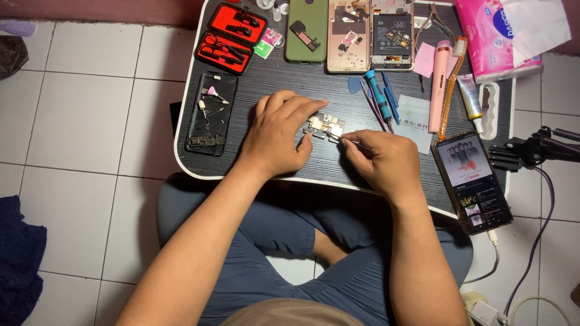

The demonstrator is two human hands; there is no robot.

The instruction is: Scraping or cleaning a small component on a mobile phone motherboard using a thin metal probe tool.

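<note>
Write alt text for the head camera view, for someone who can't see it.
A person's left hand steadies a small circuit board on a black lap table while the right hand touches it with a thin tool. Opened phones and a red tool case lie behind.
</note>
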